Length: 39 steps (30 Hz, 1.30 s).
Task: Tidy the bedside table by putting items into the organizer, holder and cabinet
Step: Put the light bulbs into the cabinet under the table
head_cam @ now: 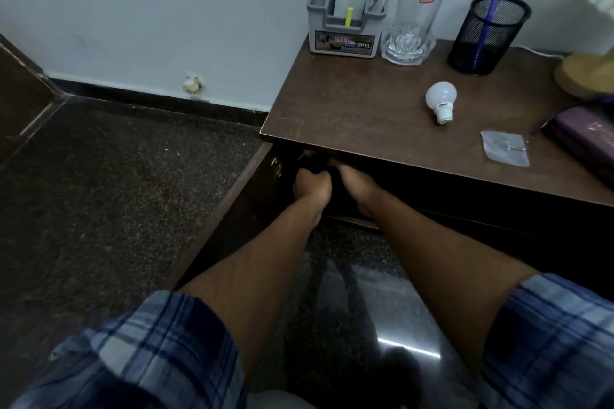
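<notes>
Both my hands reach into the open cabinet (432,196) under the bedside table's top (365,109). My left hand (312,186) and my right hand (357,184) are side by side, fingers curled on a dark object (327,168) between them; the shadow hides what it is. On the top stand a grey organizer (344,30) with papers and a yellow stick, and a black mesh holder (498,43) with a blue pen (495,7). A white bulb (440,100) and a silver packet (505,148) lie loose on the wood.
The cabinet door (232,209) hangs open to the left of my left arm. A tall glass (420,7) stands between organizer and holder. A purple case (588,136) and a lamp base (584,76) sit at the right edge. The floor (116,192) is dark stone.
</notes>
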Each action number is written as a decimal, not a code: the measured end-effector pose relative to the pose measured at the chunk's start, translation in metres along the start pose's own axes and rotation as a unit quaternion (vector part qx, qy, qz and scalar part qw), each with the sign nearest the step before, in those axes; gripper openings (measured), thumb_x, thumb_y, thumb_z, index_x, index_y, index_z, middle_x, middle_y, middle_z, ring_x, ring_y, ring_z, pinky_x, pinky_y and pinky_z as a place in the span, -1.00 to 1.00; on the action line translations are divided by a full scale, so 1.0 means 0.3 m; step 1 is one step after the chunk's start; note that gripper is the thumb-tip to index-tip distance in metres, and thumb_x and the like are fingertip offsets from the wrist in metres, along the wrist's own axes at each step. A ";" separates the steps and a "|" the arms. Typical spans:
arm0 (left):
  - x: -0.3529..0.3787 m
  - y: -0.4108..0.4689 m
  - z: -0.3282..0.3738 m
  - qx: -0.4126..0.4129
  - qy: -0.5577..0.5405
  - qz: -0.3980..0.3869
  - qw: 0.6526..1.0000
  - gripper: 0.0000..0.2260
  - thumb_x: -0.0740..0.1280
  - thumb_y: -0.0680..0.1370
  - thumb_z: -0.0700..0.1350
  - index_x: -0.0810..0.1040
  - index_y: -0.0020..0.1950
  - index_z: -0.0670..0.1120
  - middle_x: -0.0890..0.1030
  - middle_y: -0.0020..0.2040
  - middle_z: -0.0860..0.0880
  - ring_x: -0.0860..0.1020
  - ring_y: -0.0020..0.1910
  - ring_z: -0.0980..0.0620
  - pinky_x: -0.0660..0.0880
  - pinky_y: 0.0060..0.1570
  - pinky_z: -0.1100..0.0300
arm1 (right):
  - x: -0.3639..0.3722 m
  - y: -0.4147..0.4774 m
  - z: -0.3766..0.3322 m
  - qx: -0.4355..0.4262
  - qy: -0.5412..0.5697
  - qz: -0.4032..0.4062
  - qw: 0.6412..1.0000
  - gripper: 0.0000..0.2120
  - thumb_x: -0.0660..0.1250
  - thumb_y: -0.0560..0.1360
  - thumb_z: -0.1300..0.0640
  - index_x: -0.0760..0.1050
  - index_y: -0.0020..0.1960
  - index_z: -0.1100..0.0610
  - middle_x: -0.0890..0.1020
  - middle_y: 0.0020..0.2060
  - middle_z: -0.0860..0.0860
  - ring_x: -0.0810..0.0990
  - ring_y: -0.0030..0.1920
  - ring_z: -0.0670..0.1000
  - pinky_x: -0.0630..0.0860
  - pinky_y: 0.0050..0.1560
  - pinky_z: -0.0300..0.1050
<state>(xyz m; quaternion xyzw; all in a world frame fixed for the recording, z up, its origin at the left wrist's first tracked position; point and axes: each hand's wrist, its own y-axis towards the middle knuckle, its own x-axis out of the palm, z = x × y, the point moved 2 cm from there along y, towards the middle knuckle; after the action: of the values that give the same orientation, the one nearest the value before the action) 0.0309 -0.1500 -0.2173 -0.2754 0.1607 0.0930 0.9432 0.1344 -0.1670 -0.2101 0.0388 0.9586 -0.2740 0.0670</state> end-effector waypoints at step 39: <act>0.206 -0.326 0.465 0.263 0.012 -0.087 0.961 -0.68 0.32 0.55 -0.27 0.55 0.31 -0.16 0.61 0.23 -0.12 0.58 0.19 -0.04 0.50 0.19 0.15 | -0.496 -0.317 -0.237 -0.156 -0.052 0.364 0.917 -0.59 0.57 0.39 0.07 0.56 0.18 0.16 0.65 0.02 0.05 0.61 0.10 0.05 0.52 0.10 -0.09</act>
<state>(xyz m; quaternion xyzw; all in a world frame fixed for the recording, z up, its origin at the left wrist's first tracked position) 0.1495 -0.1492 -0.0801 -0.0317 0.1662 -0.0387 0.9848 0.2632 -0.2155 -0.0786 0.3599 0.9039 -0.0792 0.2171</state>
